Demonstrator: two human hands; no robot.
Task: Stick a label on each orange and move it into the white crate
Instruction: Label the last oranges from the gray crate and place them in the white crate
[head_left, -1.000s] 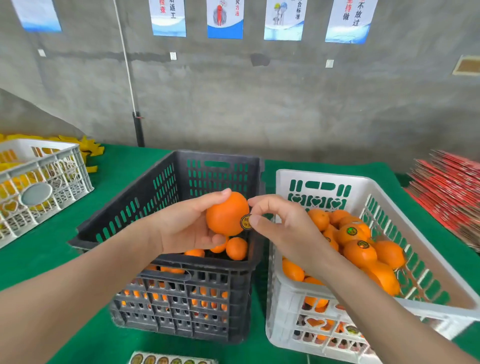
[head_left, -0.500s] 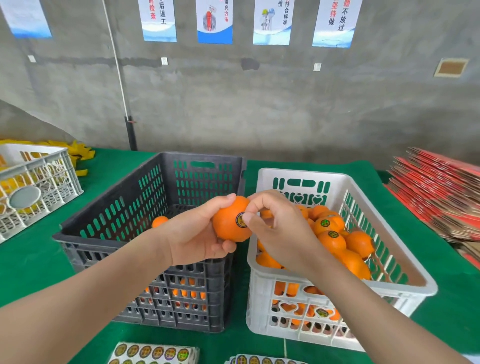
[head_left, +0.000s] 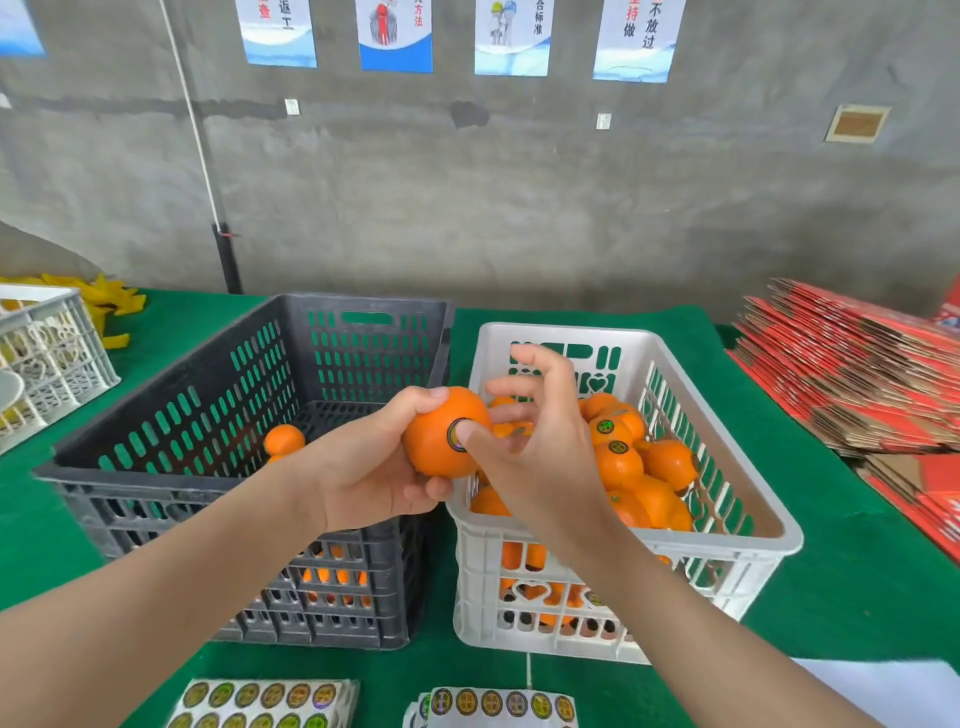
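Head view: left hand (head_left: 363, 478) grips orange (head_left: 434, 452) beside white crate (head_left: 597, 332). Thumb of right hand (head_left: 540, 467) presses label (head_left: 450, 435), fingers spread

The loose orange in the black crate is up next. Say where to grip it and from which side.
Grip the loose orange across its widest middle, coming straight down from above: it sits low in the black crate, open on top, and the tall walls block every side.

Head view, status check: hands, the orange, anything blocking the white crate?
Left hand grips orange; right hand open, thumb pressing label on. Orange not yet in white crate. Nothing in the way.
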